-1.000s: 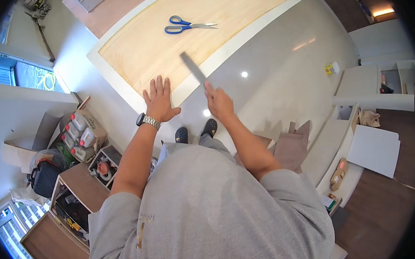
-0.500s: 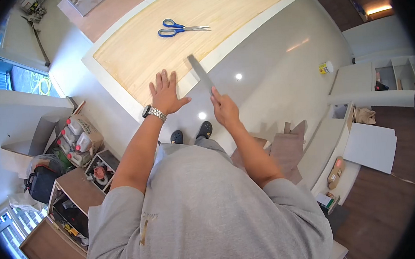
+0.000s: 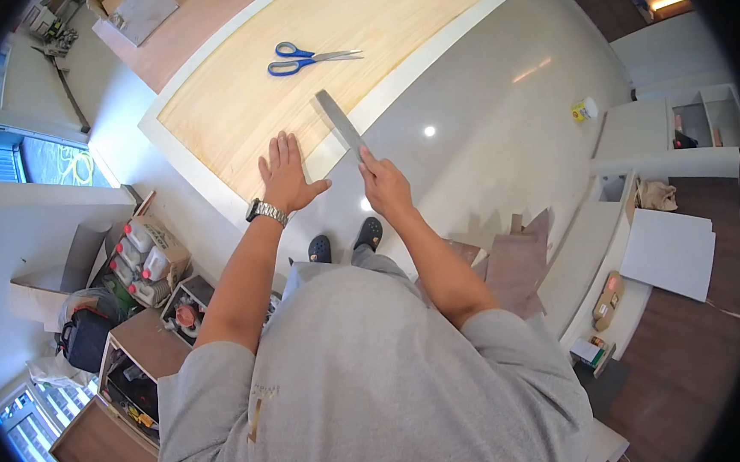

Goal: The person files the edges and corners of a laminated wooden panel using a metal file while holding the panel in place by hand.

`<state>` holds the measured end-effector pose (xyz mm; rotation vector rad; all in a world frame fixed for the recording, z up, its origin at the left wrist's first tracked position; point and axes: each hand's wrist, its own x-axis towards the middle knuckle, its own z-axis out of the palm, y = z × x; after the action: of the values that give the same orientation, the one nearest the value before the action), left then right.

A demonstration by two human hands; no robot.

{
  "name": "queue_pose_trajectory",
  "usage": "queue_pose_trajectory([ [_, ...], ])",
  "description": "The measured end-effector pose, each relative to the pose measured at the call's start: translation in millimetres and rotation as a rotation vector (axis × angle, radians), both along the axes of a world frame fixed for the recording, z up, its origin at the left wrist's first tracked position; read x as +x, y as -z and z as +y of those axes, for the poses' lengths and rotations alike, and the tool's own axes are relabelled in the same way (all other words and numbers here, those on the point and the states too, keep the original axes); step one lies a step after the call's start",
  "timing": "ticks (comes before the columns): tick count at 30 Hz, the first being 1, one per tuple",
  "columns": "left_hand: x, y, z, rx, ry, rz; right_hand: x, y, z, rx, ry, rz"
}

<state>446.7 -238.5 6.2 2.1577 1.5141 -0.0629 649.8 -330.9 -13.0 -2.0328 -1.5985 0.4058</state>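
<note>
A wooden panel [image 3: 232, 103] with a white border lies in front of me. My left hand [image 3: 287, 181] rests flat near its close corner, fingers spread and thumb out to the side, with a watch on the wrist. My right hand [image 3: 387, 187] is wrapped around the near end of a flat grey file [image 3: 339, 123]. The file's far end lies over the panel's near white edge, to the right of my left hand. Blue-handled scissors [image 3: 292, 66] lie on the wood beyond both hands, blades pointing right.
Plastic jugs with red caps [image 3: 142, 255] stand at the left, by an open tool cabinet [image 3: 142, 341]. Brown board offcuts [image 3: 518, 259] lie on the floor at right. Farther right are a white sheet [image 3: 668, 253] and a yellow-white tub [image 3: 583, 110].
My right hand has pushed the file a little forward and left across the panel's edge. My left hand stays flat on the panel. The whole view has shifted slightly.
</note>
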Motion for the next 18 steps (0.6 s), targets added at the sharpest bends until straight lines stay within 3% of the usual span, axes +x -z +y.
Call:
queue_pose_trajectory([
  [7,28.4,-24.7,7.7,-0.065,-0.058,0.066,31.3,5.5,-56.6,-0.059,-0.015,-0.021],
  [13,33.0,-21.0,7.3,-0.059,-0.042,0.184,49.4,15.9,45.6,-0.044,-0.079,-0.127],
  [16,33.7,-23.7,9.6,-0.095,-0.044,0.185,59.4,2.7,58.3,-0.05,-0.052,-0.049],
  [18,31.7,-17.1,11.9,-0.076,-0.045,0.16,64.2,2.6,24.3,-0.102,-0.055,-0.061],
])
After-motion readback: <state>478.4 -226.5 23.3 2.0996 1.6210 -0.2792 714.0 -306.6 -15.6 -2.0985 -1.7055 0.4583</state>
